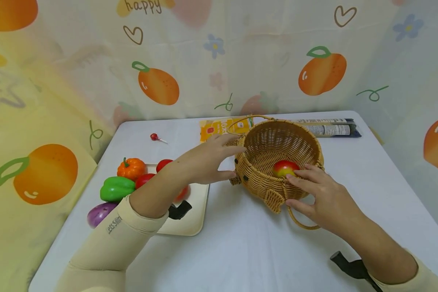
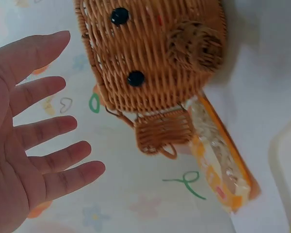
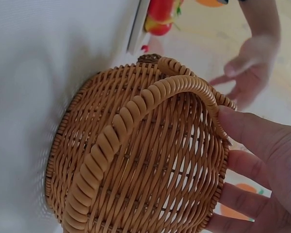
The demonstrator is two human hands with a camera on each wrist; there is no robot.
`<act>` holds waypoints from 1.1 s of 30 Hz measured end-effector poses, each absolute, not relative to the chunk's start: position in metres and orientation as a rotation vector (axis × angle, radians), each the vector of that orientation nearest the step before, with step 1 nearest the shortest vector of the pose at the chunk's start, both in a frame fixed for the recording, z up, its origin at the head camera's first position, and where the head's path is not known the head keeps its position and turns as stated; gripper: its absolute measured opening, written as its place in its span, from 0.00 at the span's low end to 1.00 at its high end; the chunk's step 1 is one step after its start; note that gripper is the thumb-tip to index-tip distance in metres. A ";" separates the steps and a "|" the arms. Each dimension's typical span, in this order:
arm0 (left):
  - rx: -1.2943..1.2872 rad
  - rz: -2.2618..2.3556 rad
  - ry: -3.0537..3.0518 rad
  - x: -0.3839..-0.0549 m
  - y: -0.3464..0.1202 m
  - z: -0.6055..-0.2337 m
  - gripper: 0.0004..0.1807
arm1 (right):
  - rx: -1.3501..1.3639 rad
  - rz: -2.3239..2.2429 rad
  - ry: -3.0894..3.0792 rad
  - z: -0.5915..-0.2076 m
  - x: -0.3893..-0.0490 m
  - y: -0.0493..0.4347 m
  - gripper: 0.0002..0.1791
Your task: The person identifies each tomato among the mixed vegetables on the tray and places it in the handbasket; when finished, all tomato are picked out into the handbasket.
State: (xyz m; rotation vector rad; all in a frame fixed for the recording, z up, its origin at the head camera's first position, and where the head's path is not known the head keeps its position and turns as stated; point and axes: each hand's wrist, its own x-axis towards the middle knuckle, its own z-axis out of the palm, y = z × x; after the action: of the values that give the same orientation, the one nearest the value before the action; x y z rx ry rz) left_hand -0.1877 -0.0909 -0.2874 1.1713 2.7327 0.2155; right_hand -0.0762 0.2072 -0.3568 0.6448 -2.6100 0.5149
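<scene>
While the right hand point(image 1: 323, 194) grasps the rim of the wicker basket point(image 1: 257, 187), thumb outside and fingers reaching over the edge, the left hand point(image 1: 209, 159) hovers near the basket's left side, its fingers loosely spread and holding nothing. A red-and-yellow fruit point(image 1: 284, 166) lies inside the basket, toward the person's side, close to the right fingertips; I cannot tell whether they touch it. To the basket's left lies a cream tray point(image 1: 198, 202) bearing red rounded produce point(image 1: 163, 164), partly covered by the left forearm. Farther left of the basket are an orange pumpkin point(image 1: 132, 169), a green bell pepper point(image 1: 116, 189) and a purple eggplant point(image 1: 100, 213); whether these rest on the tray is hard to tell. A red lollipop point(image 1: 154, 137) lies left of the basket and farther back, a yellow packet point(image 1: 211, 129) just behind its left side, and a dark-ended package point(image 1: 336, 129) behind its right. Only the head view looks down into the basket. Seen from the left wrist, its front shows two black button eyes point(image 2: 135, 78) and a round woven snout point(image 2: 199, 46); the right wrist view brings out the coiled handle point(image 3: 111, 136) arching across its wall, with the thumb against it near the rim.
</scene>
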 end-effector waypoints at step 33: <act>0.572 0.219 2.680 -0.169 -0.200 -0.348 0.34 | 0.677 0.530 -2.561 -0.360 -0.077 0.208 0.35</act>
State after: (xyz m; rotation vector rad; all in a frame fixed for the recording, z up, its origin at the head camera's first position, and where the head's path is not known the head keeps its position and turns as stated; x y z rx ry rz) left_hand -0.1694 -0.1999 -0.3478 0.5716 2.6802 0.2191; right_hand -0.0767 0.2082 -0.3598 0.6773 -2.5608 0.5301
